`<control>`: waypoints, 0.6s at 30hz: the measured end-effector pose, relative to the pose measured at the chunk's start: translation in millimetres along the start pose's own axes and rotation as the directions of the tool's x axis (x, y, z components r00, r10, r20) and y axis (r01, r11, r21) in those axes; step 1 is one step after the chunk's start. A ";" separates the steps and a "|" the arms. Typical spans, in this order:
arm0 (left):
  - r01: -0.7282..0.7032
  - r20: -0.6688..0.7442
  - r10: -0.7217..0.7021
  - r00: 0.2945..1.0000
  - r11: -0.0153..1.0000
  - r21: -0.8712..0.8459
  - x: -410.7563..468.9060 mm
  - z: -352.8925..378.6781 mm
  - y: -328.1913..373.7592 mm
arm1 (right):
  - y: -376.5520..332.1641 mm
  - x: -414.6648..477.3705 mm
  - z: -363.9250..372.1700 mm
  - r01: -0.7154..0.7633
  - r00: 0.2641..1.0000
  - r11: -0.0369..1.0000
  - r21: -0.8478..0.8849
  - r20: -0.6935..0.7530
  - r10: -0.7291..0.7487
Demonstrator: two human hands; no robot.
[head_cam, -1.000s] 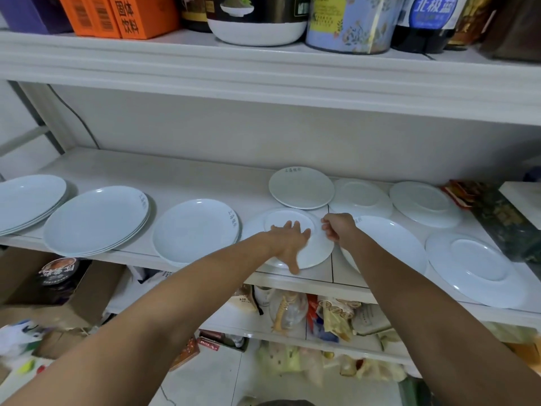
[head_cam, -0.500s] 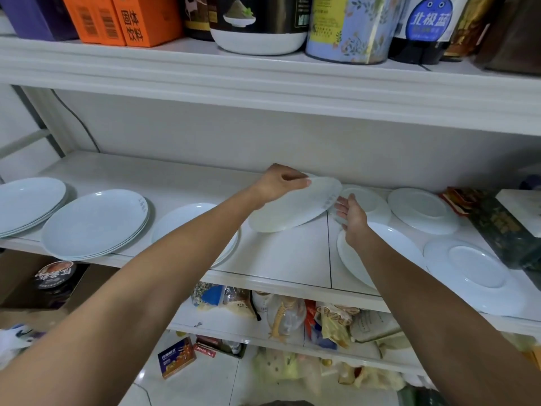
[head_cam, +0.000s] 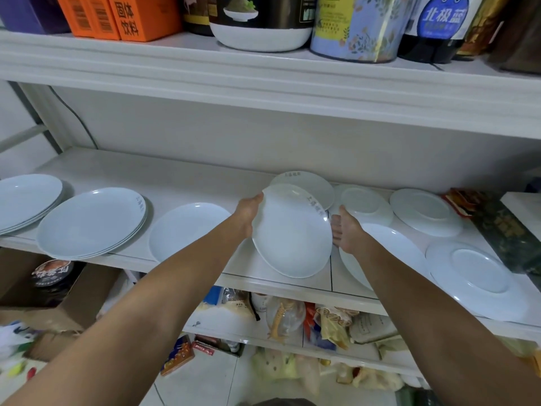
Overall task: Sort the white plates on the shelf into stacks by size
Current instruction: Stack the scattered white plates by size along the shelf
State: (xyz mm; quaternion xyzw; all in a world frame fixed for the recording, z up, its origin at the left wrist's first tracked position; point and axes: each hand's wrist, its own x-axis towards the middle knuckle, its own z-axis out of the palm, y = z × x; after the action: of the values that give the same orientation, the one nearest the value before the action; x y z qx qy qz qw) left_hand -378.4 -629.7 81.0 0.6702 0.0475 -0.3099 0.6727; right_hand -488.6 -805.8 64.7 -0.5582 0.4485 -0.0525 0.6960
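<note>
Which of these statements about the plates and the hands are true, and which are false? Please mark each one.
1. The left hand grips the tilted plate at its left edge. True.
2. The right hand holds an orange box. False: it is at the tilted plate's right edge.
3. The tilted plate lies flat on the shelf. False: it is lifted and tilted.
4. A stack of plates sits at the left of the shelf. True.
</note>
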 end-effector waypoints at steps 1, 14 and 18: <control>0.000 -0.007 0.000 1.000 1.000 -0.011 1.1 -0.7 -0.7 | -0.6 -1.0 0.8 0.003 1.000 1.000 0.007 0.002 -0.003; 0.023 -0.067 -0.040 0.997 0.972 -0.235 10.1 -20.5 8.0 | -10.3 43.8 27.0 -0.066 0.985 0.983 -0.172 -0.170 0.036; -0.006 -0.065 -0.014 0.998 0.954 -0.300 13.6 -54.5 19.1 | -27.4 -6.4 73.4 -0.157 0.970 0.976 -0.148 -0.207 0.124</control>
State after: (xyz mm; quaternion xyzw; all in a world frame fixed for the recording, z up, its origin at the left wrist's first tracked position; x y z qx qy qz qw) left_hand -339.1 -585.5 85.9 0.5700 0.1175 -0.2780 0.7642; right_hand -430.5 -758.7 88.9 -0.5723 0.5564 -0.0208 0.6021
